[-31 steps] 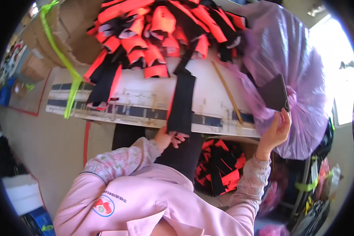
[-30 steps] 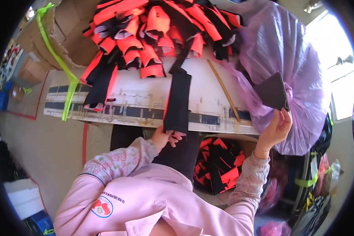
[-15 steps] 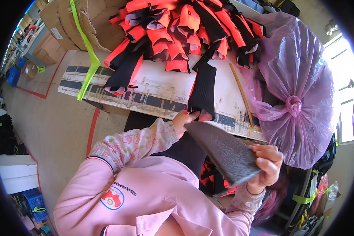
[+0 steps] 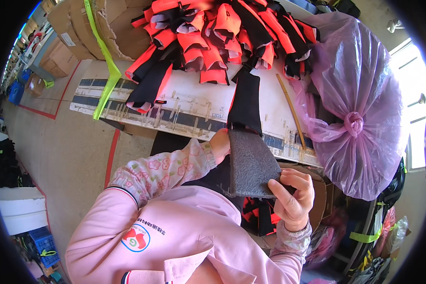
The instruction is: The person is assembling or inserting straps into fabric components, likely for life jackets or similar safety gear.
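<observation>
A flat, tapered dark-grey panel (image 4: pixel 254 165) with a fuzzy face hangs at the table's near edge. Its narrow top meets the lower end of a black fabric sleeve (image 4: pixel 246 102), which lies lengthwise on the table; how far they overlap is hard to see. My left hand (image 4: pixel 219 144) is closed at the sleeve's lower left edge, its fingertips partly hidden behind the panel. My right hand (image 4: pixel 294 196) pinches the panel's lower right corner between thumb and fingers. Beyond the sleeve lies a heap of similar orange-and-black sleeves (image 4: pixel 208 45).
A wooden stick (image 4: pixel 291 109) lies right of the sleeve. A knotted pink plastic bag (image 4: pixel 355 94) bulges at the right. A cardboard box (image 4: pixel 120 28) and a neon-yellow strip (image 4: pixel 110 66) are at the left. More orange-and-black pieces (image 4: pixel 260 215) are below the table edge.
My right hand has moved left and slightly up, swinging the panel from a slant to nearly in line with the sleeve. My left hand stays near the sleeve's end.
</observation>
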Demonstrator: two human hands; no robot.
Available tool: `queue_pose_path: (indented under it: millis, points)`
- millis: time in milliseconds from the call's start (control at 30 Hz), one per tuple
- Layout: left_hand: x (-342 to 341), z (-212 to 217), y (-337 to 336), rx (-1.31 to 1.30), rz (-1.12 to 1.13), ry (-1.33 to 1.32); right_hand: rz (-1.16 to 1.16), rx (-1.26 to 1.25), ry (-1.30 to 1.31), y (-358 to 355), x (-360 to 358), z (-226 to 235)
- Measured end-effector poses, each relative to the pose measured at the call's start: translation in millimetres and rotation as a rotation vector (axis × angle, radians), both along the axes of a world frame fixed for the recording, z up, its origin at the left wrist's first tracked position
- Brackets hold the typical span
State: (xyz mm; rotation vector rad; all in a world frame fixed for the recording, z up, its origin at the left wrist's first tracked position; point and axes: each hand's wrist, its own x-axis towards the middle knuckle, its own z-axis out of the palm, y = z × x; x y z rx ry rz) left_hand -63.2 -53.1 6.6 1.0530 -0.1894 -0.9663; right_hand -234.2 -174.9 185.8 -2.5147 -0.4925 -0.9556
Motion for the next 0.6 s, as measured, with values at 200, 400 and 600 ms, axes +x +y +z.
queue_pose_path:
  millis: [200, 400, 600]
  points:
    - [-3, 10, 0, -0.069, 0.018, 0.313, 0.01, -0.107, 0.091, 1, 10, -4]
    - [-14, 29, 5, -0.364, -0.078, 0.362, -0.105, -0.135, 0.211, 1, 29, -30]
    - [-19, 21, -6, -0.154, 0.063, -0.124, -0.324, -0.262, 0.418, 9, 39, -62]
